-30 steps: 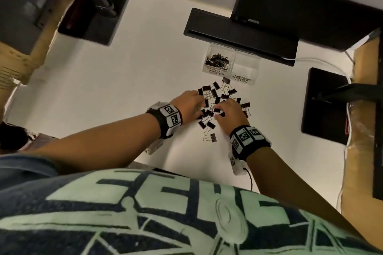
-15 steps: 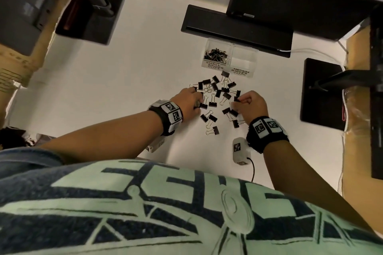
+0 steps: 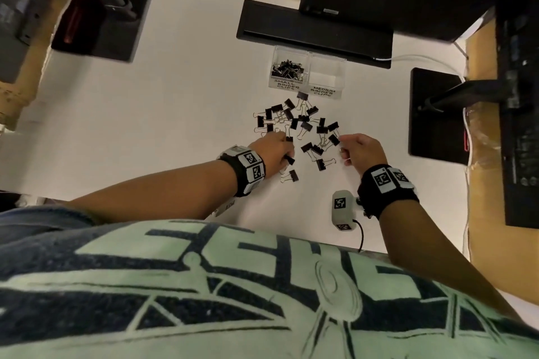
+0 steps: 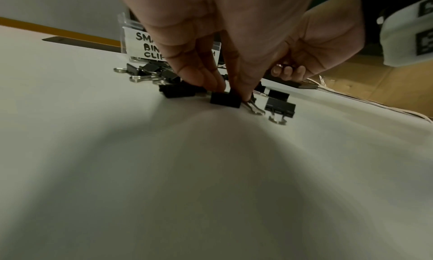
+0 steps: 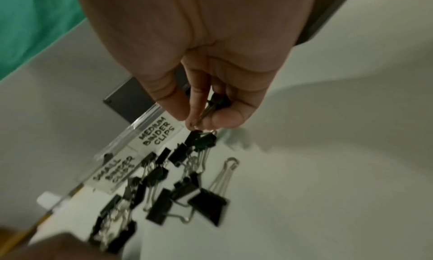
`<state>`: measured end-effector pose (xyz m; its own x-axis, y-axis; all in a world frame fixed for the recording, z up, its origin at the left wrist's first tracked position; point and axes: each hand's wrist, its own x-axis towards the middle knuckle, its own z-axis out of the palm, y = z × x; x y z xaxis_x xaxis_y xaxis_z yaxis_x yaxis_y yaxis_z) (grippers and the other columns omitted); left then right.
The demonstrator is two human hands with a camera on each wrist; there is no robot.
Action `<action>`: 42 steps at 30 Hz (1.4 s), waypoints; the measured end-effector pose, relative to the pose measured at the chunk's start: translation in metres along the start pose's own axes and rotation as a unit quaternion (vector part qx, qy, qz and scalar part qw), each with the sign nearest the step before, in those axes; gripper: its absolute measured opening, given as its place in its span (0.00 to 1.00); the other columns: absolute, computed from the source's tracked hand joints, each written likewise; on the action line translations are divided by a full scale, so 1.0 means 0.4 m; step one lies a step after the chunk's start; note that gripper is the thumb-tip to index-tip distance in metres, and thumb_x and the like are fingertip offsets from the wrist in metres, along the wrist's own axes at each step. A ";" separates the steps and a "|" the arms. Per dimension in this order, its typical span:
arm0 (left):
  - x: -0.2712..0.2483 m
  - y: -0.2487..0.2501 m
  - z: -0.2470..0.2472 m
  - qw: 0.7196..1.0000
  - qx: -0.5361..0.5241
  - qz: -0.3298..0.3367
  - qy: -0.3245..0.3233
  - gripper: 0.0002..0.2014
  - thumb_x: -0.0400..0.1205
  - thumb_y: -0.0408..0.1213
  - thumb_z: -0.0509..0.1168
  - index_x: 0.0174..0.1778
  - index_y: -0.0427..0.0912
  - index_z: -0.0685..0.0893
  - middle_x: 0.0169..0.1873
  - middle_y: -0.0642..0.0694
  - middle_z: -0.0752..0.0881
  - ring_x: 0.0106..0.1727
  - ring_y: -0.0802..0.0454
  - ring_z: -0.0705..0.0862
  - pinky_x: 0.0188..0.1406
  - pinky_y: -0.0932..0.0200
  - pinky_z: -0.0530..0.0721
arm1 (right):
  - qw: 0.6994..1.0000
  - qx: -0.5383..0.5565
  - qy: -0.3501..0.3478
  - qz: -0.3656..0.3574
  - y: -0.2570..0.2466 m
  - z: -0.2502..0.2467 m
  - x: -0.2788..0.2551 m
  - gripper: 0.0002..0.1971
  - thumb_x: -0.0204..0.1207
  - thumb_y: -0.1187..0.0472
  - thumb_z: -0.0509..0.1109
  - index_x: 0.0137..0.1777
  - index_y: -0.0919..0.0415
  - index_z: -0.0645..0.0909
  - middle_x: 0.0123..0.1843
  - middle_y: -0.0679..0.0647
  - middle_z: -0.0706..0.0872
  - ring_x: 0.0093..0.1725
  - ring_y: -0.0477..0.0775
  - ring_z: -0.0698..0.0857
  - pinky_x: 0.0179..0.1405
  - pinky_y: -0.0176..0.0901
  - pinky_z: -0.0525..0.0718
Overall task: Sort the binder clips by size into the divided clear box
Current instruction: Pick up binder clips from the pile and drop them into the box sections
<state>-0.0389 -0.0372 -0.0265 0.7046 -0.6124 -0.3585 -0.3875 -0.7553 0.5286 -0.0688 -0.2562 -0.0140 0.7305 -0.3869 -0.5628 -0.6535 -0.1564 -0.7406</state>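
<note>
the white desk (image 3: 180,114) is carrying the divided clear box (image 3: 344,67) toward its far edge, the compartment labelled small holding black clips, the medium one looking bare. loose binder clips (image 3: 303,125) are lying scattered just in front of the box. the left hand (image 3: 272,151) is pinching a black clip (image 4: 225,101) against the desk. the right hand (image 3: 361,151) is pinching a clip (image 5: 216,101) by its wire handles above the scatter.

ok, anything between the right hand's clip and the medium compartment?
Nothing visible blocks it. The right hand pinches a clip above the loose clips; the medium compartment is open-topped and looks empty.
</note>
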 end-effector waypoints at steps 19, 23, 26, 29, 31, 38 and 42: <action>-0.022 -0.064 -0.038 0.996 -0.009 -0.049 0.078 0.17 0.78 0.29 0.63 0.58 0.50 0.86 0.56 0.41 0.77 0.59 0.42 0.74 0.52 0.47 0.81 | 0.952 -0.256 -0.055 -0.161 -0.114 0.130 0.031 0.12 0.76 0.66 0.66 0.56 0.52 0.83 0.32 0.42 0.73 0.30 0.45 0.74 0.29 0.35 0.71; -0.011 -0.073 -0.059 0.992 -0.029 -0.078 0.099 0.13 0.78 0.32 0.65 0.58 0.46 0.85 0.56 0.40 0.77 0.60 0.41 0.74 0.56 0.44 0.82 | 0.924 -0.332 -0.083 -0.171 -0.112 0.163 0.034 0.10 0.75 0.65 0.69 0.55 0.55 0.83 0.40 0.49 0.81 0.41 0.51 0.79 0.42 0.41 0.79; 0.001 -0.088 -0.081 0.987 -0.021 -0.110 0.118 0.16 0.79 0.33 0.65 0.64 0.44 0.80 0.60 0.39 0.76 0.62 0.41 0.74 0.58 0.45 0.82 | 0.921 -0.341 -0.094 -0.164 -0.116 0.162 0.032 0.06 0.76 0.64 0.68 0.50 0.57 0.85 0.44 0.47 0.81 0.43 0.49 0.79 0.43 0.39 0.79; 0.003 -0.104 -0.087 0.988 -0.025 -0.121 0.095 0.21 0.78 0.32 0.66 0.68 0.48 0.79 0.62 0.41 0.75 0.63 0.41 0.74 0.60 0.45 0.82 | 0.942 -0.287 -0.088 -0.154 -0.147 0.155 0.047 0.06 0.77 0.64 0.66 0.49 0.57 0.84 0.42 0.46 0.82 0.42 0.48 0.81 0.39 0.35 0.79; 0.000 -0.113 -0.081 0.991 -0.021 -0.110 0.075 0.21 0.78 0.31 0.65 0.66 0.53 0.81 0.61 0.42 0.75 0.61 0.42 0.74 0.58 0.45 0.82 | 0.952 -0.253 -0.078 -0.154 -0.183 0.154 0.062 0.08 0.79 0.62 0.64 0.53 0.56 0.83 0.51 0.49 0.83 0.47 0.50 0.82 0.41 0.39 0.81; -0.017 -0.124 -0.088 0.979 -0.060 -0.147 0.129 0.17 0.79 0.31 0.62 0.63 0.44 0.81 0.58 0.39 0.75 0.59 0.41 0.75 0.56 0.47 0.82 | 0.943 -0.221 -0.034 -0.245 -0.327 0.193 0.125 0.10 0.82 0.63 0.62 0.55 0.53 0.84 0.56 0.50 0.85 0.42 0.45 0.84 0.36 0.34 0.84; -0.019 -0.139 -0.096 0.976 -0.069 -0.174 0.114 0.16 0.78 0.30 0.62 0.61 0.44 0.80 0.56 0.41 0.75 0.59 0.43 0.74 0.58 0.47 0.81 | 0.927 -0.282 -0.021 -0.247 -0.357 0.225 0.144 0.15 0.80 0.70 0.61 0.61 0.54 0.82 0.65 0.51 0.82 0.54 0.46 0.81 0.39 0.27 0.76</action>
<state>0.0001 0.0183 -0.0236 0.8990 -0.2456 -0.3626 -0.0292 -0.8596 0.5101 0.0847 -0.1745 0.0264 0.9674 -0.1071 -0.2294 -0.2284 -0.7597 -0.6089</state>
